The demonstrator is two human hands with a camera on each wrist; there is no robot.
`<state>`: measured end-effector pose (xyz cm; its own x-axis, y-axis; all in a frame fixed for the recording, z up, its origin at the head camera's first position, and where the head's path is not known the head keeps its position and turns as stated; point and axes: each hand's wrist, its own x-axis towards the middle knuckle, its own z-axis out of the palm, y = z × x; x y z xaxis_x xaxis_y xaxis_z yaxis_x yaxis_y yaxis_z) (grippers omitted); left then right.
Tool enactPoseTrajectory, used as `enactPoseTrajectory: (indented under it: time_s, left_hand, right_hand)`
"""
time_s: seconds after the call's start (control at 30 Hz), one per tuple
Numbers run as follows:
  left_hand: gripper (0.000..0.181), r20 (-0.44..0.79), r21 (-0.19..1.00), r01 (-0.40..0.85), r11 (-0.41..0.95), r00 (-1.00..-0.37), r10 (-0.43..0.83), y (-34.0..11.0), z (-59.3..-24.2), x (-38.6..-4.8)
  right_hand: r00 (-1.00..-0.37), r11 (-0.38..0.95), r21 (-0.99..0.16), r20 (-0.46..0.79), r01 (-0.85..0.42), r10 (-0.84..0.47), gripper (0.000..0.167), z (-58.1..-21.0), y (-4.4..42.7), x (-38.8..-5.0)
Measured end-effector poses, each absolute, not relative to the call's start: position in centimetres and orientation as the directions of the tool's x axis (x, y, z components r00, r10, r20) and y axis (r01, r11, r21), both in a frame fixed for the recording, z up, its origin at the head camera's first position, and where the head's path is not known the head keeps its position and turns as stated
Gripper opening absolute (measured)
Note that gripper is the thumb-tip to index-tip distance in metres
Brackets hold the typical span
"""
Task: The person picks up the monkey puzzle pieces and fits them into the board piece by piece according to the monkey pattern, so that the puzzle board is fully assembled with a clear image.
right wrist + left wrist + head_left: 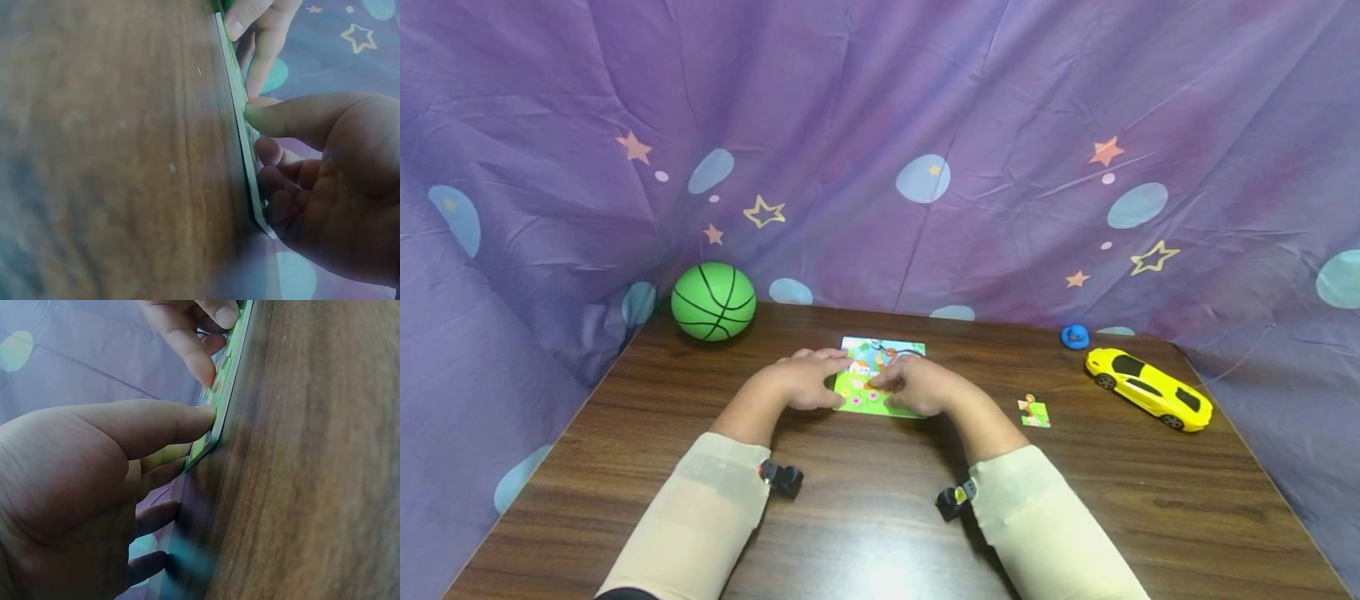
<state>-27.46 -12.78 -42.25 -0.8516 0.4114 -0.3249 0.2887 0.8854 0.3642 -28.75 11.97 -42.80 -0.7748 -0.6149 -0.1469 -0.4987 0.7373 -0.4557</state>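
Note:
A brightly coloured picture puzzle (861, 402) lies flat before me in the head view, green at its near side with flowers. My left hand (808, 379) is at its left side, fingers spread. In the left wrist view its thumb (181, 422) rests on the puzzle near a corner. My right hand (921, 385) is over the puzzle's right part. Its index fingertip and thumb touch the surface, other fingers bent under the palm in the right wrist view. Whether it pinches a piece is hidden. One loose puzzle piece (1036, 414) lies to the right.
A green ball (713, 302) sits at the back left of the brown wooden table (850, 492). On the right are a yellow toy car (1146, 390) and a small blue toy (1075, 337). A purple patterned cloth (850, 125) hangs behind and along both sides.

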Motion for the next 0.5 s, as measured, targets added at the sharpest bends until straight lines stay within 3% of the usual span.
enactPoseTrajectory:
  time_s: [0.27, 0.5]
  left_hand:
    - [0.080, -0.325, 0.367, 0.288, 0.885, -0.851, 0.412, -12.89, -42.27, -27.61]
    - [0.080, -0.324, 0.366, 0.288, 0.885, -0.852, 0.411, -12.81, -42.27, -27.51]
  right_hand:
    - [-0.768, 0.743, -0.436, -0.162, -0.508, -0.620, 0.047, -42.63, 11.57, -28.76]
    - [-0.777, 0.731, -0.500, -0.165, -0.465, -0.607, 0.044, -42.52, 12.41, -29.01]
